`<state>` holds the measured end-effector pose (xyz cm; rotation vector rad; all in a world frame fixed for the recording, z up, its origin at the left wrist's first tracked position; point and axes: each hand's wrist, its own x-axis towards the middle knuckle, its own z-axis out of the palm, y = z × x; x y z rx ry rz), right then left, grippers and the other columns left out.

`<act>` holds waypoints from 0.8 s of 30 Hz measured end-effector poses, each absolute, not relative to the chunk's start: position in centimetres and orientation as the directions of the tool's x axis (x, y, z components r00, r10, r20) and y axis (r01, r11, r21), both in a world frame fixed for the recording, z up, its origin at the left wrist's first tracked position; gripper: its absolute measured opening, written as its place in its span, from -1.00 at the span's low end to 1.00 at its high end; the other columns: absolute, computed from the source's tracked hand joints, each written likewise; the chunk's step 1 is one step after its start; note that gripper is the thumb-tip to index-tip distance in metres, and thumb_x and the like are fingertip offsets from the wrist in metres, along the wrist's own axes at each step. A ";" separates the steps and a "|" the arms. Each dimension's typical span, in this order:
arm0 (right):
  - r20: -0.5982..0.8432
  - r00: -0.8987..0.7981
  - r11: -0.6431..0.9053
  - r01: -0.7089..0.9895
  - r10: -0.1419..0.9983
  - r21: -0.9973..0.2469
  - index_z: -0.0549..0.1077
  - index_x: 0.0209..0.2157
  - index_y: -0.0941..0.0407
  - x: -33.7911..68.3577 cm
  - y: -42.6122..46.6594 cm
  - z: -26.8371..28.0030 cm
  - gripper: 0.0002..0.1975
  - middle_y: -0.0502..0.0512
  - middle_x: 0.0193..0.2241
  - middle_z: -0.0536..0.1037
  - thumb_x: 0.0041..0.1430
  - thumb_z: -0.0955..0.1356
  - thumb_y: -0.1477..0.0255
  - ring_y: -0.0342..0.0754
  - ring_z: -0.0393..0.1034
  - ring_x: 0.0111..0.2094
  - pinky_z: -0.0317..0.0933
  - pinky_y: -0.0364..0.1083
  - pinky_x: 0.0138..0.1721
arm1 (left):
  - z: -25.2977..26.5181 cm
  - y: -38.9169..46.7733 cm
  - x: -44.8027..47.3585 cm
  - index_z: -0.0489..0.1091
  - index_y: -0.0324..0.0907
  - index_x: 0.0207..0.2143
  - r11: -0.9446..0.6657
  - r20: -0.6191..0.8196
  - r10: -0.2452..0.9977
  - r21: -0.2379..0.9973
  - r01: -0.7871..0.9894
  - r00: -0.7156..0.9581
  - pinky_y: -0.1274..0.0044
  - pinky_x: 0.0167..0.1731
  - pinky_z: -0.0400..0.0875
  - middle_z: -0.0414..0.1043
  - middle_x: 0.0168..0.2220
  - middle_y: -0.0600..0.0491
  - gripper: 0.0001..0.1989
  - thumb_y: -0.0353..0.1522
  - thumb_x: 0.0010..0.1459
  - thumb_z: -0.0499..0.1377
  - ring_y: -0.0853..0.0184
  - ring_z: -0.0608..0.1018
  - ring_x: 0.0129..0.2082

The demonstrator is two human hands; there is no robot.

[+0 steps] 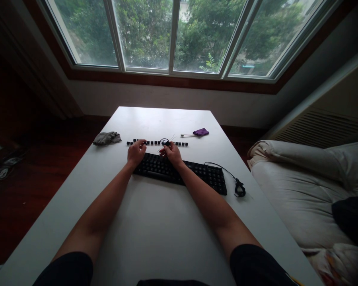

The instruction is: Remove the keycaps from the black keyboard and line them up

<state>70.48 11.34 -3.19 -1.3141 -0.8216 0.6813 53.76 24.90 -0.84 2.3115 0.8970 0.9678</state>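
Head view: left hand (136, 152) rests at the far edge of the black keyboard (193, 173), fingertips closed on a loose keycap in the keycap row (155, 142). Right hand (172, 153) pinches a small wire tool (165, 142); detail unclear.

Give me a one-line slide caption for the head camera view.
Two hands, left and right, work above a black keyboard beside a row of keycaps on a white table.

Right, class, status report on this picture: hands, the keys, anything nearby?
Left hand on the row of loose keys. Right hand pinching a small wire tool. Black keyboard under both hands. Grey cloth lies left.
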 end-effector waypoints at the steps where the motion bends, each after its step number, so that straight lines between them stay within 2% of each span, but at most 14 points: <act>1: 0.132 0.554 0.143 0.025 0.822 -0.989 0.28 -0.17 0.05 70.5 11.3 -3.2 -0.67 0.00 -0.41 0.60 0.24 0.37 0.12 -0.10 0.55 -0.49 0.42 -0.16 -0.50 | -1.0 25.0 53.7 0.51 -0.07 -0.04 -0.669 0.435 0.728 0.621 0.409 0.530 0.42 -0.16 0.44 0.61 -0.16 0.03 -0.74 -0.32 0.26 0.13 0.25 0.60 -0.29; 8: 0.140 0.552 0.162 0.008 0.822 -0.987 0.29 -0.19 0.07 70.4 11.3 -3.2 -0.70 0.01 -0.43 0.60 0.24 0.38 0.17 -0.10 0.53 -0.52 0.42 -0.15 -0.51 | -1.3 25.4 53.6 0.51 -0.09 -0.05 -0.714 0.482 0.697 0.535 0.452 0.532 0.41 -0.12 0.43 0.60 -0.14 -0.02 -0.76 -0.33 0.26 0.15 0.19 0.60 -0.21; 14: 0.159 0.567 0.177 0.024 0.808 -0.984 0.30 -0.18 0.06 70.5 11.4 -3.5 -0.73 -0.01 -0.43 0.60 0.24 0.37 0.19 -0.11 0.52 -0.54 0.40 -0.17 -0.55 | -1.2 25.9 53.6 0.50 -0.11 0.04 -0.701 0.477 0.713 0.507 0.502 0.514 0.41 0.00 0.40 0.55 -0.07 -0.03 -0.66 -0.38 0.29 0.07 0.23 0.57 -0.18; 17: 0.164 0.566 0.177 0.031 0.808 -0.984 0.31 -0.18 0.07 70.5 11.5 -3.6 -0.73 -0.01 -0.43 0.60 0.24 0.38 0.20 -0.12 0.52 -0.54 0.40 -0.17 -0.55 | -1.3 26.1 53.6 0.53 -0.10 -0.01 -0.727 0.491 0.686 0.491 0.481 0.537 0.42 0.03 0.39 0.54 -0.05 -0.02 -0.68 -0.39 0.29 0.05 0.24 0.57 -0.14; 24: 0.165 0.566 0.169 0.046 0.808 -0.985 0.32 -0.19 0.07 70.5 11.3 -3.4 -0.73 0.00 -0.43 0.60 0.25 0.38 0.20 -0.13 0.52 -0.53 0.39 -0.20 -0.55 | -1.2 25.7 53.9 0.48 -0.07 -0.03 -0.687 0.344 0.715 0.511 0.517 0.609 0.45 -0.06 0.41 0.59 -0.12 0.05 -0.74 -0.37 0.25 0.15 0.26 0.60 -0.18</act>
